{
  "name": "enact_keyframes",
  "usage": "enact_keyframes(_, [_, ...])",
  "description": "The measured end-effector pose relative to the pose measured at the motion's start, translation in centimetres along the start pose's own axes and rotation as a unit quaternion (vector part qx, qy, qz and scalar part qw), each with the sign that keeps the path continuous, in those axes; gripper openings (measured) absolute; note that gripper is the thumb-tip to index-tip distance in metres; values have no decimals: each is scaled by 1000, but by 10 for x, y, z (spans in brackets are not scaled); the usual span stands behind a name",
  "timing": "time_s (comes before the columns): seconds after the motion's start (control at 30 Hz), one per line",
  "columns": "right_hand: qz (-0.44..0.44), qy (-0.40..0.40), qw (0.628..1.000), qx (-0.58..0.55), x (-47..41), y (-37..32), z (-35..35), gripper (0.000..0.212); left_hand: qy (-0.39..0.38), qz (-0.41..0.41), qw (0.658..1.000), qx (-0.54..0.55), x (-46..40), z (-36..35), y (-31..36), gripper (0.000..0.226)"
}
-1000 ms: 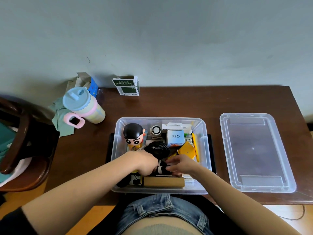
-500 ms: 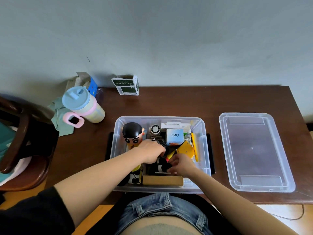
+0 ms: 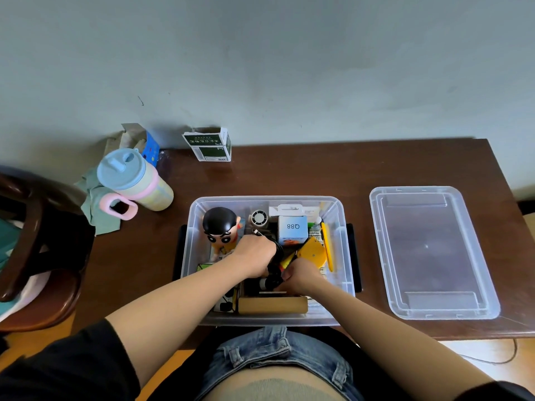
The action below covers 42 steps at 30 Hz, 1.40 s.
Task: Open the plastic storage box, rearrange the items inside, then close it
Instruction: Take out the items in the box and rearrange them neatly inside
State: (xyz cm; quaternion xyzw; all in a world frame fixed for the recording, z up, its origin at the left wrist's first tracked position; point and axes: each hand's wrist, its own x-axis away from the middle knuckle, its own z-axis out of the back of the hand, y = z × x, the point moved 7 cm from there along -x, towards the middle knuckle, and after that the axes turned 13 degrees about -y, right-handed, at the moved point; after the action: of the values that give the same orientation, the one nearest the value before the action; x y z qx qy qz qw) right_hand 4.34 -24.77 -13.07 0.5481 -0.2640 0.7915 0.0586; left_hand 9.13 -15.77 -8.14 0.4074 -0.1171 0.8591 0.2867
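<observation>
The clear plastic storage box [image 3: 337, 227] sits open on the brown table [image 3: 289, 172], its lid [image 3: 431, 253] lying alongside, as the left hand [image 3: 254, 256] now lifts a gripped coiled black cable [image 3: 278, 253] farther back while the right hand [image 3: 301, 276] pinches its lower end, so rearranging continues.

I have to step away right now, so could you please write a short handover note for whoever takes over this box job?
Left hand: inside the storage box, gripping a bundle of black cable.
Right hand: also in the box, fingers curled on a small black item next to the cable; what it is cannot be told.
Lid: off, lying flat on the table to the right of the box.
Done: box opened.
In progress: rearranging; figurine, Q88 carton and yellow tape measure sit in the box.
Left: finish arranging, put the lid back on.
</observation>
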Motion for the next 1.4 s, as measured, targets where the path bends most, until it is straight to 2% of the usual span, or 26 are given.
enact_keyframes(0.17, [81, -73, 991, -84, 8, -4, 1, 29, 2, -10, 999, 53, 0, -4, -5, 19])
enact_keyframes(0.33, [78, -16, 997, -10, 2, -11, 3, 19, -4, -17, 998, 64, 1, -3, -5, 5])
enact_keyframes(0.47, [24, 21, 999, 38, -2, -2, 1, 17, -15, -19, 996, 85, 2, -4, -5, 16])
enact_keyframes(0.57, [13, 53, 995, 87, -3, -10, -1, 10, -24, -19, 997, 64, 3, -3, -5, 2])
enact_keyframes(0.7, [20, 48, 990, 132, -3, -15, 1, 32, -20, -17, 1000, 9, 4, -5, -2, 12])
enact_keyframes(0.77, [24, 23, 990, 137, 1, -14, 1, 29, -5, -7, 1000, -2, 4, -6, 0, 17])
enact_keyframes(0.83, [41, 43, 988, 143, 10, -15, 10, 21, 11, 6, 1000, 6, 5, -6, -1, 18])
enact_keyframes(0.93, [62, 120, 973, 185, 22, -20, 29, 29, 16, 17, 999, 29, 4, -4, 1, 22])
enact_keyframes(1.03, [55, 99, 940, 321, 18, -34, 19, 36, 12, 24, 999, 28, 2, -2, 6, 23])
enact_keyframes(1.17, [52, 79, 889, 448, 6, -44, 4, 24, 8, 35, 999, 20, 0, -2, 5, 25])
enact_keyframes(1.4, [86, 97, 870, 475, 27, -47, 14, 24, 15, 25, 998, 53, 8, -4, -1, 21])
